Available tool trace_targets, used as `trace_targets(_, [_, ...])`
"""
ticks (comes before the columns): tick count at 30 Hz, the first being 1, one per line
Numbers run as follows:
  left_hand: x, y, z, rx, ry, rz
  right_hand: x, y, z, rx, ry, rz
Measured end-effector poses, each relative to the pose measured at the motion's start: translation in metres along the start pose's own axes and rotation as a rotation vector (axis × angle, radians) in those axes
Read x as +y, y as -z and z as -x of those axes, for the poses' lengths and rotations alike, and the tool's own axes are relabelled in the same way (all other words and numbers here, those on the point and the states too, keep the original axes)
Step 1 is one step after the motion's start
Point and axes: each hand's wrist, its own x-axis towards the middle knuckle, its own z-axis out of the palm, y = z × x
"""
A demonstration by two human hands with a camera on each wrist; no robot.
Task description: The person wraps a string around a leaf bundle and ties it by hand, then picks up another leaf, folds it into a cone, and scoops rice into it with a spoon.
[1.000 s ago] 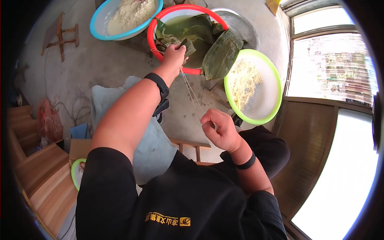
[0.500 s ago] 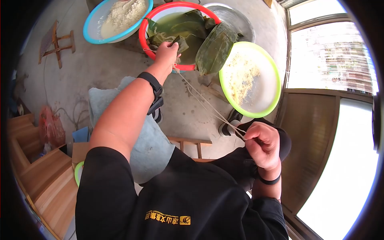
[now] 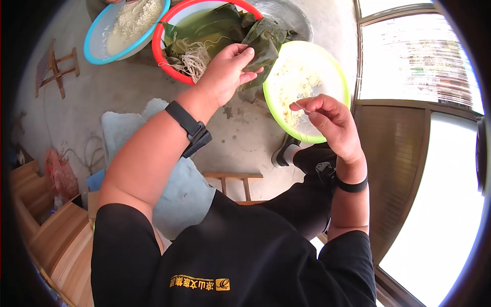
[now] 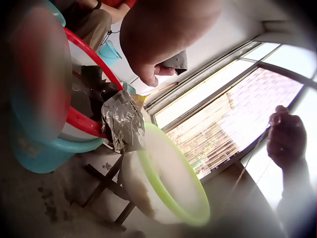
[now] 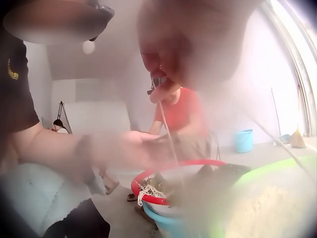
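Observation:
My left hand (image 3: 222, 74) reaches toward the red-rimmed basin (image 3: 157, 46), thumb and fingers around a dark leaf-wrapped bundle (image 4: 177, 62). Most of the bundle is hidden by the hand; one folded corner pokes out in the left wrist view. Over the lime-rimmed basin (image 3: 345, 77), my right hand (image 3: 335, 125) pinches a thin pale string (image 5: 167, 121) between thumb and fingertips. In the red-rimmed basin, long green leaves (image 3: 217, 23) soak in cloudy water beside a heap of pale strings (image 3: 195, 60). One broad leaf (image 3: 267, 43) hangs over its right rim.
A blue-rimmed basin (image 3: 92, 41) with pale grain stands at the far left, another person's hand over it. Pale grain (image 3: 294, 77) lies in the lime-rimmed basin. A metal basin (image 3: 296, 20) stands behind. A wooden stool (image 3: 53, 69) is at left, a window at right.
The left hand has moved right and nearer, uncovering the string heap. The right hand swung out to the right, then rose over the lime-rimmed basin, still pinching string.

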Motion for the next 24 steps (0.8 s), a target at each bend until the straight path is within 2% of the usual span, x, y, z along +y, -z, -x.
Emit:
trace_targets(6, [-0.024,-0.036,-0.024,-0.114,0.077,-0.039,0.011,0.029,-0.026,0.040,0.085,-0.074])
trace_targets(12, [-0.046,-0.066,-0.041,-0.169,0.217,0.085,0.054,0.080,-0.041,0.114,0.122,-0.419])
trace_targets(13, [-0.052,-0.068,-0.047,-0.184,0.230,0.099,0.061,0.082,-0.044,0.164,0.176,-0.413])
trace_targets(16, [-0.067,-0.083,-0.056,-0.109,0.210,0.133,0.061,0.095,-0.039,0.159,0.151,-0.416])
trace_targets(20, [-0.089,-0.083,-0.080,-0.186,0.202,0.173,0.062,0.100,-0.027,0.060,0.173,-0.251])
trace_targets(21, [-0.089,-0.095,-0.079,-0.127,0.186,0.146,0.063,0.100,-0.024,0.062,0.185,-0.240])
trace_targets(24, [-0.101,-0.109,-0.082,-0.097,0.215,0.149,0.060,0.109,-0.014,0.098,0.161,-0.319])
